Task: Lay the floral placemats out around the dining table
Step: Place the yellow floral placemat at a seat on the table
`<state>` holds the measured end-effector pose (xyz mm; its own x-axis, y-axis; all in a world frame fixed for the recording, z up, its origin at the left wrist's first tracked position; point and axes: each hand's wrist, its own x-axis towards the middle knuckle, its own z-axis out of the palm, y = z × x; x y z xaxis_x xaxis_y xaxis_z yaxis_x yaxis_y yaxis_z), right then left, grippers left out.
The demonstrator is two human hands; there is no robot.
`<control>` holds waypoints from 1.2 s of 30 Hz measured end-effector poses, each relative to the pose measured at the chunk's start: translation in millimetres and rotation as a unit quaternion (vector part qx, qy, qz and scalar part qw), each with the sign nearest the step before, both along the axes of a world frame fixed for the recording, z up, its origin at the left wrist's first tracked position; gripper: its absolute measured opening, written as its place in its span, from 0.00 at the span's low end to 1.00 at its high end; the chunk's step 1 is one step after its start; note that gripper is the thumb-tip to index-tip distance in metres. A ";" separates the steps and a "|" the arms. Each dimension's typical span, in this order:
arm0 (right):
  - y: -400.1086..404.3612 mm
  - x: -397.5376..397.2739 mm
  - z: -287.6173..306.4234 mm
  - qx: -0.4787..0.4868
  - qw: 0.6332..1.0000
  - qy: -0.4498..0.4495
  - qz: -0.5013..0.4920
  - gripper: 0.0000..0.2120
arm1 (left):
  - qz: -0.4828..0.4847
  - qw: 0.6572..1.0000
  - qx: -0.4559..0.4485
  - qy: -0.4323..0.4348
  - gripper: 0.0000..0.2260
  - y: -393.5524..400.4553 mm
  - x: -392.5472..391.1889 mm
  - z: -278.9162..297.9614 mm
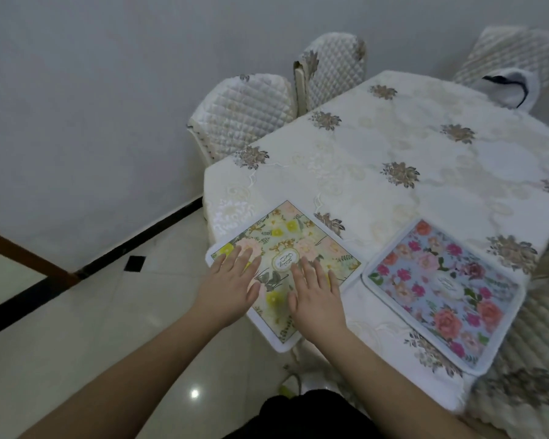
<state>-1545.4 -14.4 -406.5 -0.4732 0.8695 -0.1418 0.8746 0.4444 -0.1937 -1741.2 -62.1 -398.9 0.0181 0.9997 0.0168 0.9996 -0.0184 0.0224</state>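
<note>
Both hands, left (227, 285) and right (316, 297), grip flat, fingers apart, smoothing yellow placemat (311, 248) on worktop (409, 147). Blue placemat (444, 293) right of them. Next, probably: remaining seats.

Both forearms were bare from the bottom edge of the view up to the wrists, with no sleeve showing. The left hand (227, 288) and the right hand (316, 294) wore no gloves, and no ring, watch or bracelet was visible on either. Low in the view, between the arms, sat a patch of black clothing (305, 415).
</note>
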 end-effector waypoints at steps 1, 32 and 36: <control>3.6 -3.0 -1.3 -0.005 1.000 0.003 -0.001 0.31 | -0.006 1.000 -0.007 0.000 0.25 6.0 -3.1 -1.8; -4.5 -111.8 -52.8 -0.036 0.927 -0.045 -0.370 0.31 | -0.378 0.924 -0.060 0.005 0.26 144.5 -106.2 -73.2; -10.3 -105.0 -61.1 -0.041 0.920 -0.033 -0.387 0.31 | -0.372 0.925 -0.074 0.013 0.27 147.0 -109.6 -82.4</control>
